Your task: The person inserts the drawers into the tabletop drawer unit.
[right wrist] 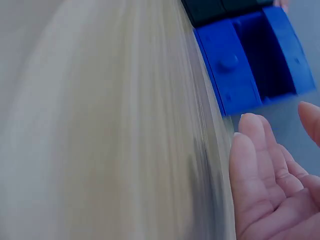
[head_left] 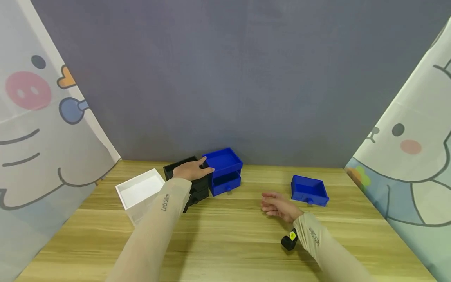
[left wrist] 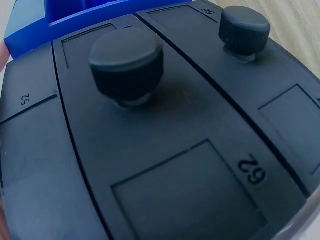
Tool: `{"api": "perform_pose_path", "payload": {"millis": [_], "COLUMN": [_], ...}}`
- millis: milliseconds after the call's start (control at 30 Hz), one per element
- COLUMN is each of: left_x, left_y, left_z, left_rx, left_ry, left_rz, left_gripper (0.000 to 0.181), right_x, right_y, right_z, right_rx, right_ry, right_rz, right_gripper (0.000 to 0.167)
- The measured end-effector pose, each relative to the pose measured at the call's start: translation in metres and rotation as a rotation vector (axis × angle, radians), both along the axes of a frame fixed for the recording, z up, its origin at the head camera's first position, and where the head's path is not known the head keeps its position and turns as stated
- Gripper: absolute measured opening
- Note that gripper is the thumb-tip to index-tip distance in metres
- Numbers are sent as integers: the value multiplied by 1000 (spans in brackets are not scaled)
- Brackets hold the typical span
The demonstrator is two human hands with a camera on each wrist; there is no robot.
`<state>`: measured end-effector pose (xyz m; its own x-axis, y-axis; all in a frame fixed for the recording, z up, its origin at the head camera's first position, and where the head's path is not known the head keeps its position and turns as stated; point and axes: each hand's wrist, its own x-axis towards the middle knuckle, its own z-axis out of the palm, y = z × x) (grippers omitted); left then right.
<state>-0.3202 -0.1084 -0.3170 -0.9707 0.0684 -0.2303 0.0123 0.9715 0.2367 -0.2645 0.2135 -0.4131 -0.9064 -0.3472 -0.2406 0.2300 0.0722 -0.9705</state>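
Note:
My left hand (head_left: 187, 171) reaches over a black drawer unit (head_left: 199, 192). Its thumb and forefinger point right and touch the left side of a blue drawer unit (head_left: 222, 166). That unit has a tray-like top, a vacant upper slot and a knobbed lower drawer (head_left: 227, 185). Up close, the left wrist view shows black drawer fronts (left wrist: 165, 130) with round knobs. My right hand (head_left: 280, 206) hovers above the table with fingers loosely extended, holding nothing. Just right of it lies a separate blue drawer (head_left: 310, 192), knob toward me.
A white open-topped box (head_left: 141, 190) stands left of the black unit, partly behind my left sleeve. All of it sits on a wood-grain table (head_left: 225, 243). A grey panel (head_left: 225, 78) rises at the back, and printed cloths (head_left: 405, 117) flank both sides.

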Motion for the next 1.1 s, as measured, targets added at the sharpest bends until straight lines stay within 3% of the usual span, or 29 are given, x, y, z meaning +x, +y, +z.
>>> {"api": "perform_pose_path", "payload": {"millis": [233, 300, 433, 500, 633, 733, 800, 867, 1000, 1100], "left_x": [-2, -3, -4, -5, -6, -7, -8, -8, -8, -7], "left_y": [0, 1, 2, 3, 3, 2, 2, 2, 2, 2], "left_z": [-1, 0, 1, 1, 0, -1, -2, -3, -4, -4], "left_rx": [-2, -10, -9, 2, 18, 26, 30, 35, 39, 44], "left_ry": [-12, -20, -26, -26, -18, -18, -23, -22, -18, -16], "left_rz": [-9, -10, -11, -13, -17, -23, -30, -42, -58, -63], "left_gripper": [77, 77, 76, 75, 74, 74, 73, 73, 74, 74], "right_x": [27, 34, 44, 46, 49, 49, 48, 47, 42, 38], "right_y": [55, 71, 95, 103, 111, 112, 113, 115, 117, 117], "right_z": [1, 0, -1, -1, 0, 0, 0, 1, 1, -1], "right_rx": [-51, -103, -176, -176, -197, -229, -237, -214, -170, -149], "right_ry": [-30, -55, -115, -127, -142, -145, -136, -113, -77, -77], "right_rz": [-72, -115, -227, -288, -416, -484, -503, -501, -479, -483], "right_gripper": [67, 56, 19, 15, 15, 39, 47, 43, 20, 20]}}
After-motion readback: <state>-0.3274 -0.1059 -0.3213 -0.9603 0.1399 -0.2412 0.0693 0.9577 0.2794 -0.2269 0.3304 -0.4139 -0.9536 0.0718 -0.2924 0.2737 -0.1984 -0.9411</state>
